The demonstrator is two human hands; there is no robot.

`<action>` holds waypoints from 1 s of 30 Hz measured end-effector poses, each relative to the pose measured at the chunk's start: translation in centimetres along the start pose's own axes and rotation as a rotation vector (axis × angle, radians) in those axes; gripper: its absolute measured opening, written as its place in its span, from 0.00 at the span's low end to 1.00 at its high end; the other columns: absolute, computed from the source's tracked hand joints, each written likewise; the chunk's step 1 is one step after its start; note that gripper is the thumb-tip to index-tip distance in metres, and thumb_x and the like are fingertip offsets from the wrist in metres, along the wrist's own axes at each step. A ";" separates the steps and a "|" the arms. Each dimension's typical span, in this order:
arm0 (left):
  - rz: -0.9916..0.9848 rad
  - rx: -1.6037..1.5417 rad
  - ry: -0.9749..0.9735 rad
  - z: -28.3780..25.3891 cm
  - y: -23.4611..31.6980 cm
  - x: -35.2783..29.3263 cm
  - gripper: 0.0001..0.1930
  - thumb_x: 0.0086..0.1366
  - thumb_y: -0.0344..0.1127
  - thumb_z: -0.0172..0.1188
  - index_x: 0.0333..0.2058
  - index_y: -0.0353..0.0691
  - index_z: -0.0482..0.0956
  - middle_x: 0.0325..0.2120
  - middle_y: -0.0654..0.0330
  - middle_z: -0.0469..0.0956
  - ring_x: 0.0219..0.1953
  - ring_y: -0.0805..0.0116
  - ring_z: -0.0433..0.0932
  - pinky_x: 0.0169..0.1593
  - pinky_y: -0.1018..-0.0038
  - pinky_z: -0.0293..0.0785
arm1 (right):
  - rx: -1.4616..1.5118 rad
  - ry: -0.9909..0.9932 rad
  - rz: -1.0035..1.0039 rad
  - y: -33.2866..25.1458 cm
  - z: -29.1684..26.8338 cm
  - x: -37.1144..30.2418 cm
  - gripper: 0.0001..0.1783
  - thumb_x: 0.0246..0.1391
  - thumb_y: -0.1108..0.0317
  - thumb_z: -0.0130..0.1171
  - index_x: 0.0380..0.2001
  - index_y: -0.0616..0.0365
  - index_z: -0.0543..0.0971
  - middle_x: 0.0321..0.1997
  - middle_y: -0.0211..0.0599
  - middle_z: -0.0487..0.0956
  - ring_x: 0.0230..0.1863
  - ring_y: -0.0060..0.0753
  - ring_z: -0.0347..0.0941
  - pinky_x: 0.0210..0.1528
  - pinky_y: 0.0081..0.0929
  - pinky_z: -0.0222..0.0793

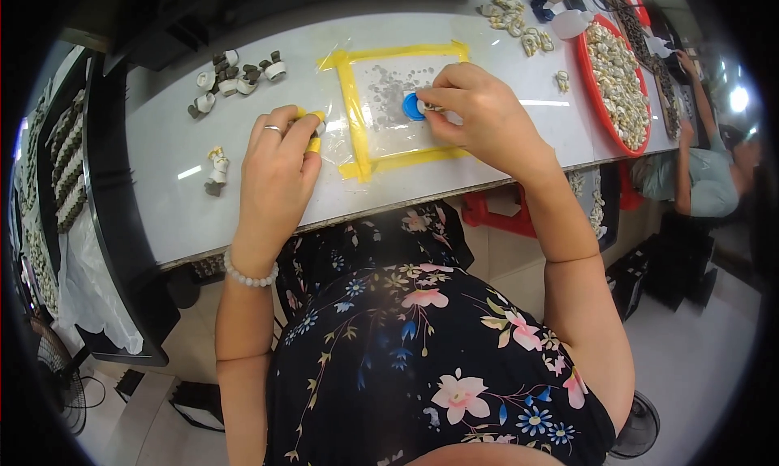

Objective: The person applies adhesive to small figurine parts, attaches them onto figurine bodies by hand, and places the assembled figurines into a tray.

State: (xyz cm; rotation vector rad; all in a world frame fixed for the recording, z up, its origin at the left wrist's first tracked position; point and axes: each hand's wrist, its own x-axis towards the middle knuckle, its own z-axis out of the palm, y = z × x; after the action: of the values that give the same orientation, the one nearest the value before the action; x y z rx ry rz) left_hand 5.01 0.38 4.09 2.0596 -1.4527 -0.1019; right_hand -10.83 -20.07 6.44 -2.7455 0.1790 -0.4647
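My left hand (280, 162) is closed near the left side of a yellow-taped rectangle (354, 117). Yellow coverings show at its fingertips, and a small white and dark piece (320, 129) is mostly hidden in its grip. Over the taped area, my right hand (483, 113) pinches a small light piece (431, 107), too covered to name. Those fingertips meet a round blue cap (412, 107) inside the rectangle. Grey spots dot the clear sheet (393, 81) there. A small white figurine with a dark base (217, 171) lies left of my left hand.
Several white and dark figurine parts (235, 77) lie at the table's back left. At the right, a red basket (582, 68) holds many small cream pieces, with loose ones (507, 16) behind it. A rack of pieces (89, 166) stands left; another person (698, 174) sits far right.
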 end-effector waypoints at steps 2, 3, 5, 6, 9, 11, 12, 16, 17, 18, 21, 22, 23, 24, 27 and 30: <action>-0.037 0.013 0.019 0.3 0.3 0.0 0.17 0.50 0.22 0.56 0.42 0.33 0.73 0.40 0.54 0.73 0.42 0.60 0.73 0.43 0.70 0.70 | -0.054 -0.049 -0.029 -0.2 -0.1 0.3 0.10 0.39 0.76 0.60 0.31 0.61 0.81 0.29 0.39 0.75 0.30 0.38 0.72 0.33 0.29 0.71; -0.030 0.007 0.020 0.2 0.5 0.0 0.17 0.50 0.22 0.56 0.42 0.33 0.73 0.40 0.54 0.73 0.42 0.60 0.73 0.43 0.70 0.70 | -0.061 -0.049 -0.024 -0.3 0.0 0.3 0.10 0.39 0.76 0.60 0.31 0.61 0.81 0.29 0.39 0.75 0.30 0.38 0.72 0.33 0.29 0.71; -0.185 -0.278 0.034 0.0 1.2 0.1 0.16 0.51 0.23 0.58 0.41 0.29 0.73 0.35 0.56 0.73 0.32 0.67 0.73 0.35 0.75 0.71 | -0.086 -0.053 -0.030 -0.4 0.2 0.4 0.10 0.39 0.76 0.60 0.30 0.62 0.81 0.28 0.39 0.75 0.31 0.38 0.72 0.33 0.29 0.71; -0.182 -0.280 0.035 0.5 1.1 -0.3 0.16 0.51 0.23 0.58 0.41 0.29 0.73 0.35 0.56 0.73 0.32 0.67 0.73 0.35 0.75 0.71 | -0.090 -0.053 -0.030 -0.5 0.2 0.3 0.10 0.39 0.76 0.60 0.30 0.62 0.81 0.28 0.39 0.75 0.31 0.38 0.72 0.33 0.29 0.71; -0.275 -0.798 0.196 1.7 1.2 -1.4 0.13 0.59 0.26 0.55 0.43 0.27 0.72 0.32 0.58 0.74 0.27 0.74 0.73 0.30 0.81 0.69 | -0.017 -0.024 -0.009 -0.3 0.3 0.1 0.10 0.40 0.77 0.60 0.31 0.62 0.81 0.29 0.39 0.75 0.31 0.37 0.72 0.33 0.28 0.70; -0.486 -1.200 0.042 1.6 2.0 -1.4 0.14 0.64 0.28 0.54 0.45 0.26 0.70 0.32 0.57 0.76 0.27 0.75 0.73 0.31 0.82 0.70 | 0.137 0.086 0.082 0.0 0.7 -0.7 0.11 0.42 0.78 0.59 0.33 0.62 0.81 0.30 0.37 0.75 0.31 0.32 0.73 0.32 0.26 0.69; -0.485 -1.202 0.048 1.8 2.2 -1.4 0.14 0.64 0.28 0.54 0.45 0.26 0.70 0.32 0.57 0.76 0.27 0.75 0.73 0.31 0.82 0.70 | 0.135 0.085 0.077 0.1 0.7 -0.9 0.11 0.42 0.78 0.59 0.33 0.62 0.81 0.30 0.37 0.75 0.31 0.32 0.73 0.32 0.26 0.69; -0.553 -1.552 0.015 3.4 3.0 -1.4 0.15 0.62 0.25 0.55 0.47 0.27 0.69 0.35 0.53 0.77 0.30 0.70 0.77 0.35 0.78 0.75 | 0.419 0.135 0.229 -0.3 0.7 -1.5 0.13 0.44 0.78 0.59 0.38 0.61 0.80 0.34 0.36 0.77 0.31 0.25 0.71 0.31 0.20 0.66; -0.567 -1.621 0.013 3.7 3.3 -1.3 0.16 0.62 0.25 0.55 0.48 0.27 0.69 0.35 0.51 0.77 0.31 0.68 0.78 0.37 0.77 0.76 | 0.511 0.142 0.266 -0.4 0.7 -1.6 0.14 0.45 0.77 0.59 0.39 0.61 0.80 0.35 0.36 0.77 0.32 0.24 0.70 0.32 0.18 0.64; -0.566 -1.622 0.013 3.8 3.6 -1.2 0.16 0.62 0.25 0.55 0.48 0.27 0.69 0.35 0.51 0.77 0.31 0.68 0.78 0.37 0.77 0.76 | 0.509 0.142 0.266 -0.6 0.7 -1.7 0.14 0.45 0.77 0.59 0.39 0.61 0.80 0.35 0.36 0.77 0.32 0.24 0.70 0.32 0.18 0.64; -0.605 -1.648 0.010 4.0 4.1 -1.0 0.15 0.61 0.25 0.55 0.47 0.27 0.69 0.36 0.50 0.77 0.33 0.65 0.79 0.39 0.74 0.78 | 0.706 0.126 0.314 -1.3 0.7 -2.0 0.14 0.46 0.77 0.59 0.40 0.63 0.79 0.36 0.36 0.76 0.33 0.23 0.68 0.35 0.17 0.63; -0.593 -1.667 0.003 4.0 4.0 -1.0 0.15 0.61 0.25 0.56 0.46 0.27 0.69 0.37 0.50 0.77 0.34 0.64 0.79 0.40 0.74 0.78 | 0.759 0.119 0.325 -1.7 0.7 -2.0 0.14 0.47 0.77 0.59 0.40 0.64 0.79 0.36 0.36 0.76 0.33 0.22 0.67 0.35 0.17 0.63; -0.581 -1.686 -0.004 4.1 3.9 -1.1 0.14 0.61 0.25 0.56 0.46 0.27 0.70 0.37 0.49 0.77 0.34 0.63 0.80 0.41 0.73 0.78 | 0.812 0.111 0.337 -1.9 0.7 -2.0 0.14 0.47 0.78 0.58 0.40 0.65 0.79 0.37 0.36 0.76 0.33 0.22 0.67 0.36 0.17 0.63; -0.581 -1.684 -0.003 4.1 3.8 -1.1 0.14 0.61 0.25 0.56 0.46 0.27 0.70 0.37 0.49 0.77 0.34 0.63 0.80 0.41 0.73 0.78 | 0.814 0.111 0.335 -2.1 0.7 -2.0 0.14 0.47 0.78 0.58 0.40 0.65 0.79 0.37 0.36 0.76 0.33 0.22 0.67 0.36 0.17 0.63; -0.546 -1.707 -0.033 4.3 3.5 -1.4 0.14 0.60 0.24 0.57 0.45 0.28 0.70 0.38 0.49 0.77 0.34 0.62 0.80 0.40 0.72 0.78 | 0.816 0.110 0.277 -2.5 0.8 -1.9 0.14 0.46 0.76 0.60 0.39 0.58 0.80 0.35 0.35 0.78 0.32 0.25 0.70 0.35 0.19 0.66; -0.534 -1.726 -0.019 4.3 3.4 -1.5 0.14 0.60 0.24 0.57 0.45 0.28 0.70 0.38 0.49 0.77 0.34 0.62 0.80 0.39 0.72 0.78 | 0.801 0.090 0.237 -2.9 0.7 -1.7 0.15 0.46 0.78 0.59 0.41 0.64 0.79 0.35 0.36 0.76 0.32 0.23 0.67 0.36 0.18 0.64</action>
State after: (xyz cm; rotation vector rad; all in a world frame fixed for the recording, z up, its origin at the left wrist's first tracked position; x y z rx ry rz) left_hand -0.13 -0.88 1.97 0.8270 -0.2884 -1.1162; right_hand -11.99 -16.84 6.32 -1.8965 0.2674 -0.4645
